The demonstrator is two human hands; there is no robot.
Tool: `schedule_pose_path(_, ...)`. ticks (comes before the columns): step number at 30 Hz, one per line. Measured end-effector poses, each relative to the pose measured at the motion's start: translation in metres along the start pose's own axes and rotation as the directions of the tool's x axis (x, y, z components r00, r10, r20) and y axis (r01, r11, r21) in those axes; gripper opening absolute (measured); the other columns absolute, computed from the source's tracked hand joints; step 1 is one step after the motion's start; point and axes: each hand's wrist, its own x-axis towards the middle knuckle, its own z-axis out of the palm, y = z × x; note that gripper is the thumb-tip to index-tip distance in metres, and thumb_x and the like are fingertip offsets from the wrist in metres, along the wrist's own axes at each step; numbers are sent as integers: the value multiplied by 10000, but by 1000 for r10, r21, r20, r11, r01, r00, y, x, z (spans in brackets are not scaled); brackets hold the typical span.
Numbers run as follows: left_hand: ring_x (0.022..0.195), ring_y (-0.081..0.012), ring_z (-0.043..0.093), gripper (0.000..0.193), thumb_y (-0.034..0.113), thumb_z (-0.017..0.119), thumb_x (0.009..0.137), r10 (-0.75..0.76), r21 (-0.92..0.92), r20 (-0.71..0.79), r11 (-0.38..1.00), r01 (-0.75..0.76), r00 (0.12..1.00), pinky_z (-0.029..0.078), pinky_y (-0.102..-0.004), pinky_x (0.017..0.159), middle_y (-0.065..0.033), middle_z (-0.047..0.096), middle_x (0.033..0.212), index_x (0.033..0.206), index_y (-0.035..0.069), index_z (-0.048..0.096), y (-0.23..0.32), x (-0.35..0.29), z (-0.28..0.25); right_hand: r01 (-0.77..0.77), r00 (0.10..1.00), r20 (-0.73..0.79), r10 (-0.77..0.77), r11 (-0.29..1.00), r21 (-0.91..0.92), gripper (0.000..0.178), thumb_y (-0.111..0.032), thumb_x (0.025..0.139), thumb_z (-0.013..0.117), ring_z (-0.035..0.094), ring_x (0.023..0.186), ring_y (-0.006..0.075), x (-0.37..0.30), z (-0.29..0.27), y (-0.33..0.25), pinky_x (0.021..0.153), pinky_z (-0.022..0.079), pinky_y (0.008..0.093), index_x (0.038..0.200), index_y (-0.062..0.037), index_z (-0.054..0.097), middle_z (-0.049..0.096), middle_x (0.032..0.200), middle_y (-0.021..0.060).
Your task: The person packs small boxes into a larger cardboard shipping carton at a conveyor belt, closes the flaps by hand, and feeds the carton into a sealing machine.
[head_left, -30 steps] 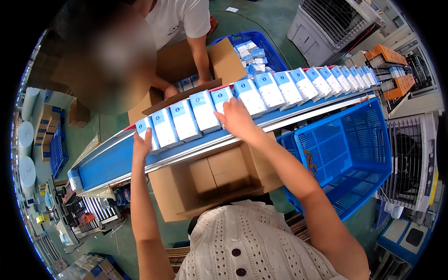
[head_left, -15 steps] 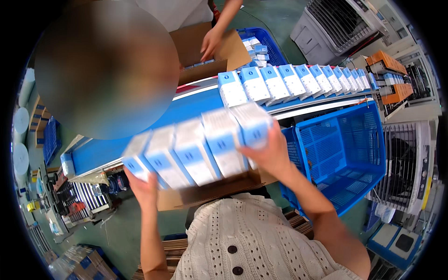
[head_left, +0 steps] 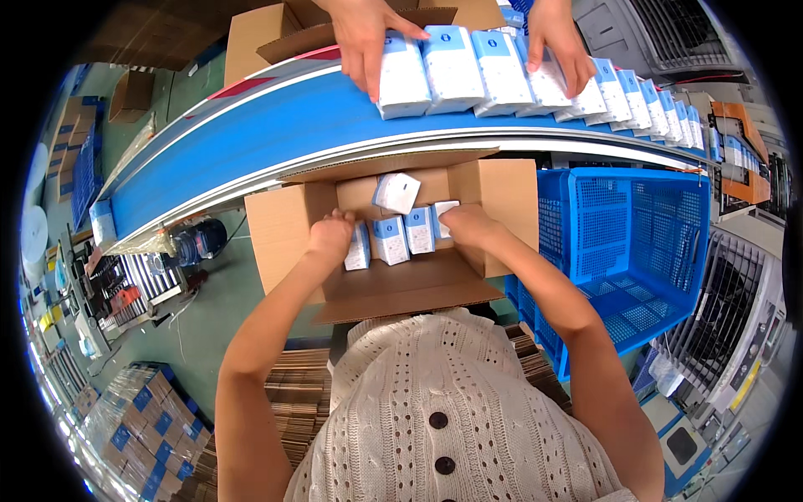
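An open cardboard carton (head_left: 502, 197) stands in front of me, and both my hands reach down into it. Inside, several blue-and-white small boxes (head_left: 391, 240) stand side by side in a row. My left hand (head_left: 332, 236) is closed with curled fingers at the row's left end, against the leftmost box (head_left: 357, 248). At the other end my right hand (head_left: 468, 226) grips the rightmost box (head_left: 444, 216), its fingertips partly hidden. Behind the row, one tilted box (head_left: 396, 192) sits out of line, higher than the others.
Beyond the carton runs a blue conveyor belt (head_left: 251, 125) carrying a line of similar boxes (head_left: 452, 71). A co-worker's two hands (head_left: 556, 42) hold part of that line. Blue plastic crates (head_left: 636, 251) stand on the right. Stacked flat cardboard (head_left: 293, 402) lies below, near my body.
My hands have lowered the row of boxes from above the carton down into it. One box now sits tilted out of the row. The co-worker's hands have moved from their carton onto the belt's boxes.
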Motion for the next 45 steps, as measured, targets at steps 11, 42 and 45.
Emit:
schedule_pose_path(11,1076,-304,455,401,234,567,746,1,-71,432,997,32,902,423,-359,848,-162,467,1164,1087,34,498,41,56,64,-244,966,-35,255,951,190,409,-376,823,471,523,966,302,66,8,-13,778,433,398,1003,-14,534,513,1108,151)
schedule_pose_path(42,1133,-298,405,639,310,632,729,156,-732,114,681,-23,981,367,-372,909,-174,443,1196,1233,62,326,27,50,79,16,926,362,107,947,-321,417,-317,678,631,412,1075,347,22,41,-43,846,352,465,1002,-65,562,507,1074,145)
schedule_pose_path(45,1154,-288,384,689,306,651,715,43,-541,184,839,65,982,351,-366,924,-171,409,1228,1249,61,290,46,61,101,52,934,298,198,749,-660,360,-292,741,557,333,1101,432,0,89,-5,883,247,577,1039,-90,563,447,1137,141)
